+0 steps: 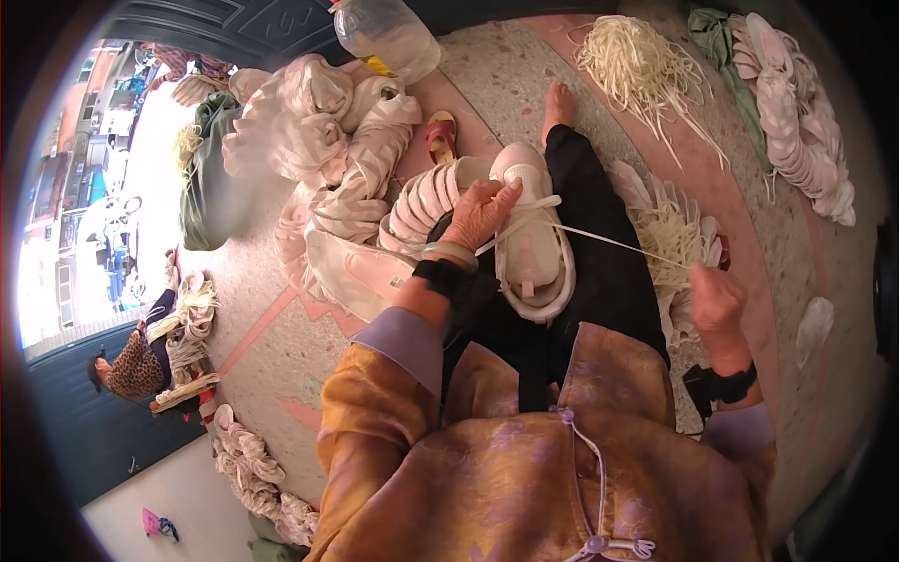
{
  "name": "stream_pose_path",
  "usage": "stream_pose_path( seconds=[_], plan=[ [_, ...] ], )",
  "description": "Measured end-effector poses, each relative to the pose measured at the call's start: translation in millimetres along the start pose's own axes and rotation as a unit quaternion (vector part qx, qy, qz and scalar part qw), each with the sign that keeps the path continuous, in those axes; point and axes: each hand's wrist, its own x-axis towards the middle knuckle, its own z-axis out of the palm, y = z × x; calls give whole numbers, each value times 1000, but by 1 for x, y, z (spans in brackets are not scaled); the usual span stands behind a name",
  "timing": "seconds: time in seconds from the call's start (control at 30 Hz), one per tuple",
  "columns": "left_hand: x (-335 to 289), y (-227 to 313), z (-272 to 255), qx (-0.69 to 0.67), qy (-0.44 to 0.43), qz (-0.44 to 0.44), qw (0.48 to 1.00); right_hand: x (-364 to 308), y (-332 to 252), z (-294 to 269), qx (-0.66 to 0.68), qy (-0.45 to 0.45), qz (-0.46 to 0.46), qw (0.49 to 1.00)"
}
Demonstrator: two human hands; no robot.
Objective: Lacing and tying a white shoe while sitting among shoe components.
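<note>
From where I stand, the seated person has a pale pink shoe (pixel 534 245) across the lap, between the thighs of the black trousers (pixel 609 272), its toe pointing away from the body. The left hand (pixel 476 220) is at the shoe's left side near the toe, thumb laid along the front and the other fingers bent in, grasping it. A white lace (pixel 613 241) crosses the shoe and runs taut to the right hand (pixel 718 304), which is out past the right thigh, its fingers clenched around the lace's end. Just beside that hand a bundle of cream laces (pixel 676 242) lies on the floor (pixel 272 281), and a bigger heap of laces (pixel 635 66) sits farther ahead, beyond the bare foot (pixel 559 103). By the left forearm there's a curved stack of shoe uppers (pixel 421 208), with a large pink pile (pixel 314 117) behind it, close to a red sandal (pixel 440 136) and a clear plastic bottle (pixel 389 42). Well off to the left, another person in a leopard-print top (pixel 139 373) sits near more pale uppers.
</note>
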Motion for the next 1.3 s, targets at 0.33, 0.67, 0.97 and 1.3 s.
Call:
stream_pose_path(
  seconds=[0.33,0.67,0.97,1.3],
  plan=[
    [-48,27,-8,263,-16,-46,963,-19,-25,22,233,-143,206,940],
    [-94,30,-24,303,-50,166,937,-31,-17,41,178,-145,171,958],
    [-165,46,-83,247,-32,53,967,-36,1,30,111,-129,167,971],
    [-170,61,-133,424,86,121,893,33,29,-13,-55,-63,-4,997]
  ],
)
